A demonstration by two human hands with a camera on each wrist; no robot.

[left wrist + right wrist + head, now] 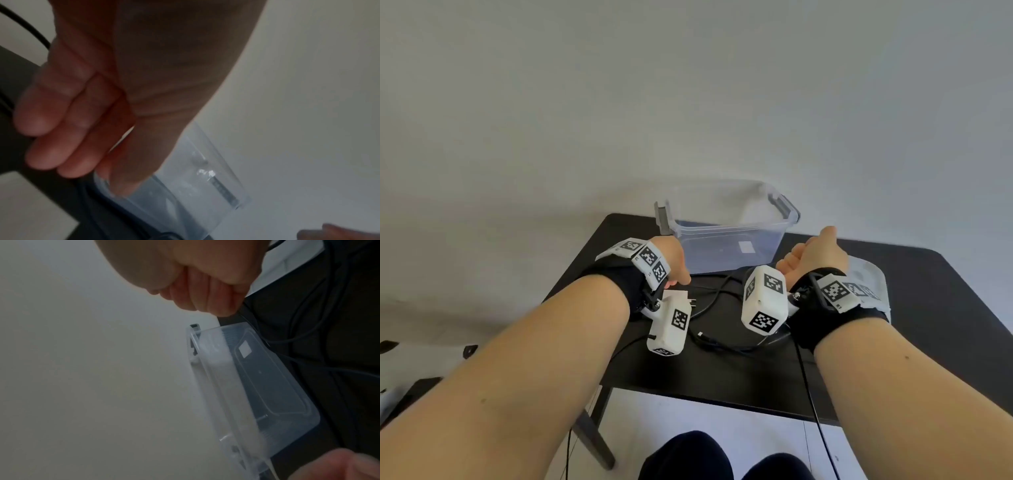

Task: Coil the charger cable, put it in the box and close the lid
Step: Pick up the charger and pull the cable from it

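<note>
Charger cable [717, 301] loose on table, between hands; both hands curled, empty.

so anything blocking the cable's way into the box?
Nothing visible. The box stands open and looks empty just behind the loose cable on the table; its lid lies off to the right, partly behind the right hand.

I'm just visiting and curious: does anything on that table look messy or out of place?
Only the black charger cable, sprawled in loose loops on the black table before the open, empty clear plastic box. Its clear lid lies off to the right. Nothing looks spilled or broken.
</note>
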